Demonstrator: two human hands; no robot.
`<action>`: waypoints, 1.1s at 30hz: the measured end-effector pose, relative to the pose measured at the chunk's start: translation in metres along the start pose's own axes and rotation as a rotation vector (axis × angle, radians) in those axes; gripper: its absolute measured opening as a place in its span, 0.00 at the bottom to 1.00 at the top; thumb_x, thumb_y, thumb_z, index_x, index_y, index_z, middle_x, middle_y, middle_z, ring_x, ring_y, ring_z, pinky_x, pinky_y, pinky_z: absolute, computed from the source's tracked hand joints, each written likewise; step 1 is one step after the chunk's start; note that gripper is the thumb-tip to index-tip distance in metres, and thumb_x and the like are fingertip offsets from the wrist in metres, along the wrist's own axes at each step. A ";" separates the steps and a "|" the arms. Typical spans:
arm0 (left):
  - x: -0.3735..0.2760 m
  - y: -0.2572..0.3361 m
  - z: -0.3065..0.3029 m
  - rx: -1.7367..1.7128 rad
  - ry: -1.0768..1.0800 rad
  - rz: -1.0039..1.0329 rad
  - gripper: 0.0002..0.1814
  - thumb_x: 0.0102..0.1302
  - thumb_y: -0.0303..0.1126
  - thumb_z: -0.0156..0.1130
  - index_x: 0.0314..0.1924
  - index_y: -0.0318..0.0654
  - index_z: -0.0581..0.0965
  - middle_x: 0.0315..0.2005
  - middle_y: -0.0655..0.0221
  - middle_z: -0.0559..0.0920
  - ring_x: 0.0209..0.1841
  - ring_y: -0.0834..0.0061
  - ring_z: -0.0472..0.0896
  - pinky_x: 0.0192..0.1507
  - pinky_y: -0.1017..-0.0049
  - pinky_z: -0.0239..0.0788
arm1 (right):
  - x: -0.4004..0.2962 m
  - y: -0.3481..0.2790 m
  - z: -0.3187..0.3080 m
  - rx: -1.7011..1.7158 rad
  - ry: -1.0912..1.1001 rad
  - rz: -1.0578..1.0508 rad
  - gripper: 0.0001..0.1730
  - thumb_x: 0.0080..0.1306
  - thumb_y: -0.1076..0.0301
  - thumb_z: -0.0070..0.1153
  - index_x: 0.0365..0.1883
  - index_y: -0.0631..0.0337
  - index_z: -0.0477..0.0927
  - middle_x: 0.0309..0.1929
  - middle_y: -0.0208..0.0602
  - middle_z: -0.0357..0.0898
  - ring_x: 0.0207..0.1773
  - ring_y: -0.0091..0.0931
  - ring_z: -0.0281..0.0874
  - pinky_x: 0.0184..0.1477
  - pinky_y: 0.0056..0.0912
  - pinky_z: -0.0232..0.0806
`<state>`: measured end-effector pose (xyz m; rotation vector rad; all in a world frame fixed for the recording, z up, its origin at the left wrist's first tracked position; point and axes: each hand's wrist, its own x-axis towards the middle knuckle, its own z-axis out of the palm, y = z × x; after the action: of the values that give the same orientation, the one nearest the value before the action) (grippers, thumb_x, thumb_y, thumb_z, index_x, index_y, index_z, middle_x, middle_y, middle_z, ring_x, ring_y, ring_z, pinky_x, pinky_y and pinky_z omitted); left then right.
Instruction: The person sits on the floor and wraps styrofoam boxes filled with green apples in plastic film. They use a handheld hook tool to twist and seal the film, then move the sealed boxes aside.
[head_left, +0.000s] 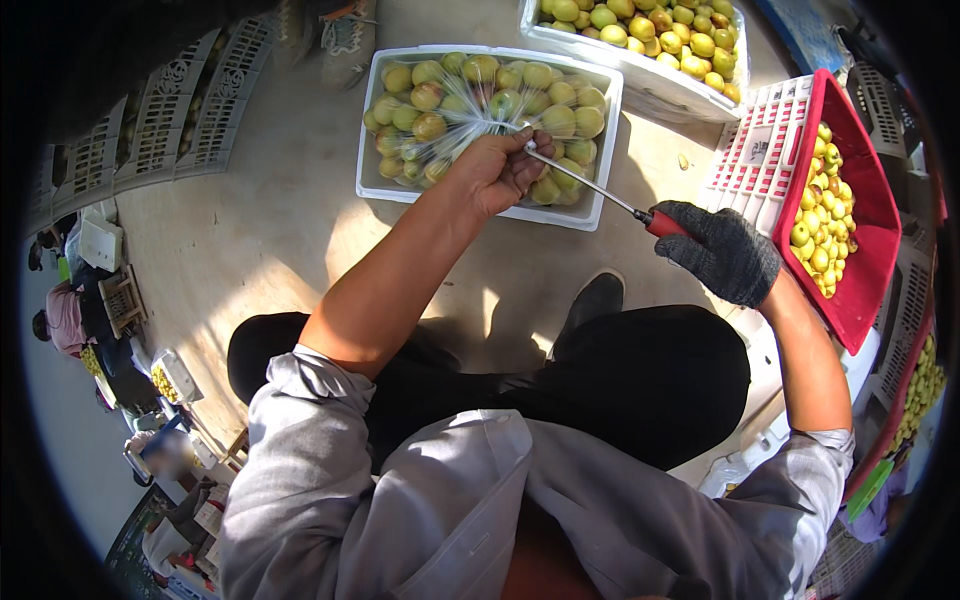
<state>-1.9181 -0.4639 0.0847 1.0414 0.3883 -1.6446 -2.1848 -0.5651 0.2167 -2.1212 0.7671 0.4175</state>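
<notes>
A white foam box (487, 208) before me holds yellow-green fruit (430, 127) under clear plastic film, gathered to a twisted neck (491, 126) near the middle. My bare left hand (504, 166) has its fingers closed on the gathered film. My right hand (716, 251), in a dark knit glove, grips the red handle of a hooked metal tool (626, 205). The tool's thin shaft reaches left, and its tip meets the fingers of my left hand. What exactly the hook has caught cannot be told.
Another foam box of fruit (630, 58) stands at the upper right. A lined plastic crate (784, 142) with fruit is beside my right hand. Slatted crates (161, 112) stand at the upper left, near a shoe (349, 45). People (64, 319) are at the far left.
</notes>
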 end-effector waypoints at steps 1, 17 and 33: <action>-0.001 0.008 -0.003 0.097 0.009 -0.046 0.11 0.68 0.29 0.56 0.47 0.30 0.75 0.33 0.66 0.82 0.33 0.76 0.83 0.24 0.85 0.76 | 0.003 0.011 0.011 0.049 0.039 -0.037 0.24 0.62 0.55 0.60 0.53 0.58 0.77 0.32 0.52 0.81 0.37 0.46 0.80 0.42 0.42 0.71; -0.003 0.073 0.043 2.396 0.047 0.447 0.11 0.53 0.37 0.68 0.33 0.38 0.84 0.25 0.57 0.84 0.31 0.62 0.83 0.38 0.66 0.74 | 0.060 0.068 0.143 1.441 0.462 -0.096 0.21 0.65 0.53 0.57 0.45 0.62 0.76 0.16 0.26 0.68 0.16 0.19 0.64 0.18 0.24 0.58; 0.006 0.079 -0.001 2.611 -0.620 1.262 0.10 0.50 0.34 0.62 0.35 0.47 0.79 0.35 0.70 0.78 0.39 0.65 0.81 0.33 0.68 0.78 | 0.183 0.097 0.130 1.038 0.470 0.018 0.21 0.66 0.62 0.57 0.54 0.61 0.74 0.37 0.26 0.74 0.35 0.18 0.70 0.40 0.21 0.66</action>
<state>-1.8467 -0.4946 0.0997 1.4002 -2.8253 -0.2040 -2.1132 -0.5771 -0.0168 -1.2114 0.9763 -0.4335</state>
